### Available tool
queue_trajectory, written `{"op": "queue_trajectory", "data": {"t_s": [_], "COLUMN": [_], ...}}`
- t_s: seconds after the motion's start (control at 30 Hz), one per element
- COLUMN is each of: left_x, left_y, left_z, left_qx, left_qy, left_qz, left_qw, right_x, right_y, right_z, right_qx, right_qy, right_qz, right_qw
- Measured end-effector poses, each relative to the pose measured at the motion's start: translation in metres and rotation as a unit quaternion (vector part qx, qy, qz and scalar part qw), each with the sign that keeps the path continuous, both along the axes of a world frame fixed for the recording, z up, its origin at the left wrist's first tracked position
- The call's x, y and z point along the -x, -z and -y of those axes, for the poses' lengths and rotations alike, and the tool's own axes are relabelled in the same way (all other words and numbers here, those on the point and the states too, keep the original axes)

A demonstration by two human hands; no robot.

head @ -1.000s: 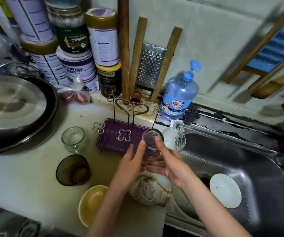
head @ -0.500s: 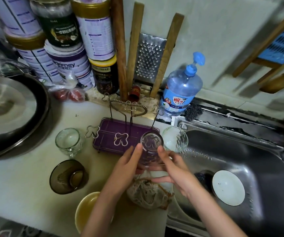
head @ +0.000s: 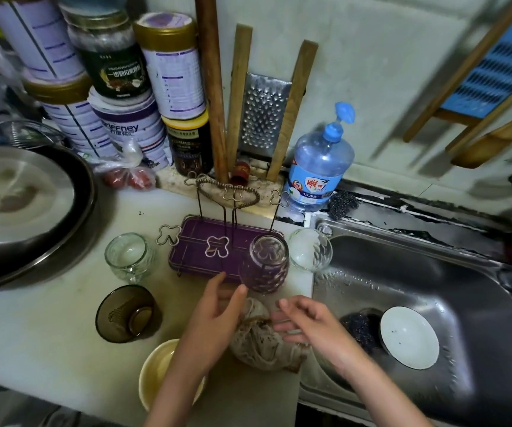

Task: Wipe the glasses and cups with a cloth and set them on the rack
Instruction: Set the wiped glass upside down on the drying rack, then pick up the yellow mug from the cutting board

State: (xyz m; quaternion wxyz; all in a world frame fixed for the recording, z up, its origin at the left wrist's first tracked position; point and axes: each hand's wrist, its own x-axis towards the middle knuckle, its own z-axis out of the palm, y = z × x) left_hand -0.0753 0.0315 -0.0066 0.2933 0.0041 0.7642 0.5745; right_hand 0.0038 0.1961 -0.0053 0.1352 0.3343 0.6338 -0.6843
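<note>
A clear textured glass (head: pixel 265 266) stands upside down on a front-right peg of the wire rack with its purple tray (head: pixel 193 241). My left hand (head: pixel 217 315) is just below it, fingers relaxed, holding nothing. My right hand (head: pixel 307 325) hovers open to the right, also apart from the glass. A stained cloth (head: pixel 261 343) lies crumpled on the counter between and under both hands. Another clear glass (head: pixel 128 257) sits left of the rack, one more clear glass (head: pixel 310 249) at its right by the sink, and a smoky brown cup (head: pixel 125 314) lies at the front left.
A yellow bowl (head: pixel 156 371) sits near the counter's front edge. The steel sink (head: pixel 433 272) at right holds a white dish (head: pixel 408 337) and a dark scrubber (head: pixel 358 329). A big steel pan (head: pixel 17 204), stacked tins (head: pixel 125 97) and a soap bottle (head: pixel 319 167) line the back.
Both hands held the glass over the rack's front-right peg. Now the glass rests inverted on the peg, and both hands have let go and drawn back toward me.
</note>
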Motion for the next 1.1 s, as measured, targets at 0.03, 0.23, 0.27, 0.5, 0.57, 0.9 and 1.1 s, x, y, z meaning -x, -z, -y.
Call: {"op": "queue_trajectory", "data": {"t_s": [0.03,0.23,0.27,0.5,0.57,0.9,1.1], "left_x": [-0.005,-0.034,-0.035,-0.051,-0.057,-0.085,-0.097], "left_y": [-0.002,-0.014,-0.012,0.003,0.008,0.044,0.056], "left_z": [0.003,0.026,0.032,0.082,0.094,0.115,0.109], "left_qx": [0.005,0.042,0.052,0.094,0.101,0.158,0.158], "left_qy": [-0.006,-0.121,-0.134,-0.193,-0.211,-0.246,-0.253], "left_qz": [-0.022,-0.230,-0.242,-0.215,-0.193,-0.107,-0.019], "left_qw": [1.000,0.965,0.960,0.953,0.953,0.950,0.954], "right_x": [-0.002,-0.007,-0.007,0.003,0.005,0.010,0.003], "right_y": [0.002,0.008,0.010,0.026,0.030,0.040,0.026], "right_z": [0.001,0.011,0.014,0.043,0.047,0.047,0.051], "right_qx": [-0.005,-0.128,-0.167,-0.403,-0.426,-0.461,-0.473], "right_qy": [-0.003,-0.079,-0.109,-0.198,-0.217,-0.260,-0.221], "right_qz": [0.001,-0.033,-0.042,-0.063,-0.046,-0.015,-0.108], "right_qw": [1.000,0.988,0.979,0.891,0.877,0.848,0.846]}}
